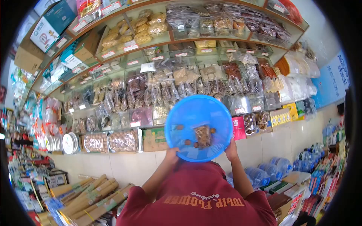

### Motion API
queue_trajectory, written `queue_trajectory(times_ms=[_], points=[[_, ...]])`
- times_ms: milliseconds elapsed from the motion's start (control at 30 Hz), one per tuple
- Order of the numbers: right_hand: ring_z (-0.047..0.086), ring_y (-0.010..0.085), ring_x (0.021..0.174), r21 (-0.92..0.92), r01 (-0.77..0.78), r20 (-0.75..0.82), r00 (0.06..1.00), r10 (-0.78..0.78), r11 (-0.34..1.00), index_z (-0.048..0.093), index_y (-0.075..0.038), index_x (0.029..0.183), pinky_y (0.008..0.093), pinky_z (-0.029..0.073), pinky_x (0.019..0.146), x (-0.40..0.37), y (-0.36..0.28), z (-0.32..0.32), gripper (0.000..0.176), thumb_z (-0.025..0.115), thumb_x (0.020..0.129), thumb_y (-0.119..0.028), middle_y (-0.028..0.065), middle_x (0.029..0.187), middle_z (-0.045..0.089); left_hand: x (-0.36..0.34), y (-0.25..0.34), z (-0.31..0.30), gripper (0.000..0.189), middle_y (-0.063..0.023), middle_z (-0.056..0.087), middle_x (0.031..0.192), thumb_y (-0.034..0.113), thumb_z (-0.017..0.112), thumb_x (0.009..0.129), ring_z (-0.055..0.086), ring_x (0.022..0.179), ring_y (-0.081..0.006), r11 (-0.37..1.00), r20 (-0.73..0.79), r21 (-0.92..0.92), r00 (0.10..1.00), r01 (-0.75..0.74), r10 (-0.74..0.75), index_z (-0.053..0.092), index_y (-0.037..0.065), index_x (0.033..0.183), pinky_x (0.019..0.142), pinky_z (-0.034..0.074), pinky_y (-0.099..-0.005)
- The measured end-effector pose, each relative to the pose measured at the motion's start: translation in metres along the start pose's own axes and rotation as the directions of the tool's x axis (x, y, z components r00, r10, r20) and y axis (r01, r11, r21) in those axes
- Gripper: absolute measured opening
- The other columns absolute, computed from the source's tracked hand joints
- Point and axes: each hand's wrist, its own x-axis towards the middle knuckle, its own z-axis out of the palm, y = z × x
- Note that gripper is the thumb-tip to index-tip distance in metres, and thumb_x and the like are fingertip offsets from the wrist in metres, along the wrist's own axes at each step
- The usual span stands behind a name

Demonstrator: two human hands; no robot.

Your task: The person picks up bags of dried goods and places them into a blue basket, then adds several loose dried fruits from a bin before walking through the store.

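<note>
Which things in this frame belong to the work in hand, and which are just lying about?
In hand: blue basin, gripped by left hand and right hand; packet and brown round pieces inside it.
Lying about: shelved snack bags, paper rolls, water bottles, stacked plates.

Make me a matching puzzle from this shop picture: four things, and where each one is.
Things: 1 blue basket; 2 water bottles; 3 brown paper rolls; 4 white plates.
Places: a low on the left; b held between left hand and right hand; c ledge under the shelves, left side; d low on the right.
Pairs: 1-b; 2-d; 3-a; 4-c.
</note>
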Motion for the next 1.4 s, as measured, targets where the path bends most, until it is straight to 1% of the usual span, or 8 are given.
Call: queue_trajectory(times_ms=[67, 267, 367, 533, 667, 833, 1133, 1400], points=[[0.059, 0.0285, 0.101, 0.177, -0.046, 0.114, 0.993, 0.026, 0.983, 0.043, 0.0, 0.127, 0.0402, 0.049, 0.089, 0.009, -0.022, -0.005, 0.042, 0.056, 0.09, -0.014, 0.0128, 0.116, 0.056, 0.001, -0.02, 0.022, 0.069, -0.0135, 0.049, 0.117, -0.011, 0.046, 0.066, 0.053, 0.104, -0.029, 0.996, -0.008, 0.048, 0.997, -0.07, 0.071, 0.034, 0.005, 0.132, 0.08, 0.052, -0.0409], [0.058, 0.0322, 0.103, -0.02, -0.353, 0.203, 0.915, 0.35, 0.935, 0.042, -0.001, 0.126, 0.0476, 0.052, 0.084, 0.014, -0.026, -0.026, 0.051, 0.046, 0.075, 0.007, 0.0145, 0.114, 0.055, -0.014, -0.032, 0.027, 0.075, -0.0102, 0.052, 0.115, -0.013, 0.05, 0.068, 0.055, 0.099, -0.0229, 0.966, 0.012, 0.136, 0.976, -0.219, 0.219, 0.032, 0.011, 0.137, 0.073, 0.05, -0.0306], [0.057, 0.0339, 0.104, -0.029, -0.458, 0.261, 0.855, 0.449, 0.888, 0.042, -0.002, 0.126, 0.0513, 0.052, 0.081, 0.025, -0.014, -0.022, 0.054, 0.043, 0.073, 0.007, 0.0158, 0.115, 0.053, -0.029, -0.023, 0.02, 0.074, -0.0115, 0.047, 0.122, -0.007, 0.055, 0.072, 0.053, 0.104, -0.0254, 0.97, 0.04, 0.097, 0.974, -0.224, 0.221, 0.029, 0.011, 0.139, 0.079, 0.049, -0.036], [0.052, 0.0363, 0.11, 0.063, -0.404, 0.229, 0.896, 0.381, 0.912, 0.041, -0.002, 0.125, 0.0542, 0.046, 0.09, 0.021, 0.018, 0.032, 0.054, 0.043, 0.071, 0.004, 0.0168, 0.12, 0.05, -0.065, -0.011, -0.013, 0.059, -0.0113, 0.036, 0.136, 0.021, 0.053, 0.086, 0.046, 0.118, -0.0299, 0.989, -0.246, -0.024, 0.959, -0.149, 0.139, 0.029, 0.01, 0.139, 0.088, 0.044, -0.0505], [0.048, 0.0376, 0.114, 0.313, -0.373, 0.135, 0.928, 0.348, 0.874, 0.04, -0.002, 0.124, 0.0561, 0.04, 0.097, 0.021, 0.07, 0.086, 0.053, 0.045, 0.071, 0.002, 0.0174, 0.123, 0.049, -0.078, -0.024, -0.087, 0.046, -0.0136, 0.043, 0.13, 0.023, 0.052, 0.088, 0.049, 0.112, -0.0326, 0.968, -0.383, -0.061, 0.901, -0.244, 0.203, 0.039, 0.008, 0.13, 0.086, 0.044, -0.0463], [0.053, 0.0336, 0.105, 0.138, -0.456, 0.128, 0.888, 0.441, 0.879, 0.046, -0.003, 0.111, 0.0521, 0.046, 0.09, -0.022, 0.109, 0.166, 0.04, 0.047, 0.071, 0.001, 0.0149, 0.112, 0.052, -0.124, -0.015, -0.146, 0.035, -0.0123, 0.053, 0.115, 0.023, 0.048, 0.089, 0.053, 0.099, -0.0259, 0.963, -0.434, -0.139, 0.888, -0.232, 0.152, 0.046, 0.005, 0.119, 0.082, 0.046, -0.0385], [0.053, 0.0355, 0.109, -0.396, -0.583, 0.323, 0.635, 0.702, 0.709, 0.04, -0.001, 0.124, 0.0523, 0.046, 0.092, -0.067, 0.14, 0.269, 0.055, 0.047, 0.07, -0.002, 0.0169, 0.121, 0.051, -0.202, -0.012, -0.232, 0.033, -0.0079, 0.057, 0.106, 0.027, 0.045, 0.089, 0.053, 0.094, -0.0202, 0.894, -0.556, -0.273, 0.817, -0.355, 0.154, 0.05, 0.005, 0.113, 0.082, 0.043, -0.0347], [0.056, 0.033, 0.104, -0.168, -0.56, 0.28, 0.762, 0.584, 0.811, 0.045, 0.002, 0.118, 0.0488, 0.049, 0.091, -0.033, 0.215, 0.343, 0.044, 0.047, 0.074, -0.001, 0.0174, 0.117, 0.054, -0.239, -0.036, -0.275, 0.025, -0.0058, 0.058, 0.104, 0.027, 0.05, 0.087, 0.053, 0.094, -0.0202, 0.681, -0.709, -0.47, 0.7, -0.561, 0.087, 0.053, 0.011, 0.106, 0.081, 0.043, -0.0344]])
